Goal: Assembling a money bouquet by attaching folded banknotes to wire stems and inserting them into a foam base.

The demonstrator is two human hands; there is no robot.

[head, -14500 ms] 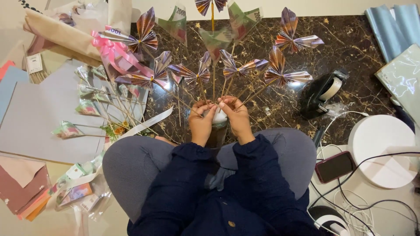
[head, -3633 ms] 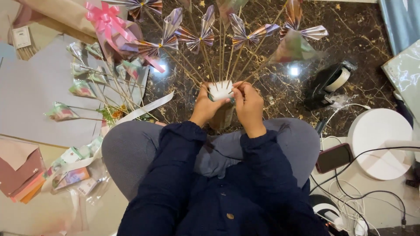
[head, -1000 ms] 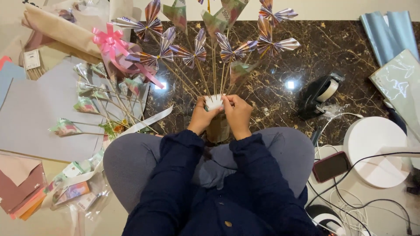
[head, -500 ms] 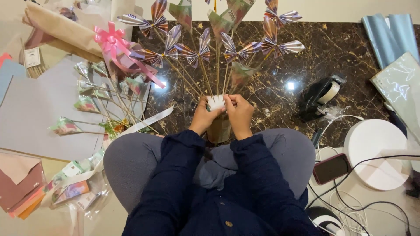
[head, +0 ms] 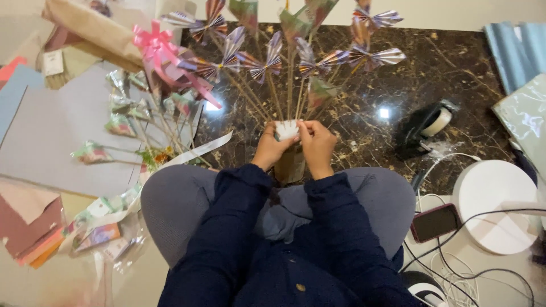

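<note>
Bundle of thin wooden sticks (head: 287, 94) topped with folded paper butterflies (head: 259, 59), fanned upward over a dark marble floor (head: 364, 79). Base of bundle wrapped in white tape or paper (head: 286, 129), gripped just above the knees. Left hand (head: 272, 148) closed around the wrapped base from the left; right hand (head: 316, 145) pinching the same wrap from the right, fingertips touching it. To the left, pink ribbon bow (head: 152, 45) on a brown paper parcel (head: 91, 31), loose foil-wrapped sticks (head: 122, 122) on grey paper sheet (head: 51, 136). To the right, black tape dispenser (head: 424, 128), round white box (head: 495, 204), phone (head: 435, 223), cables.
</note>
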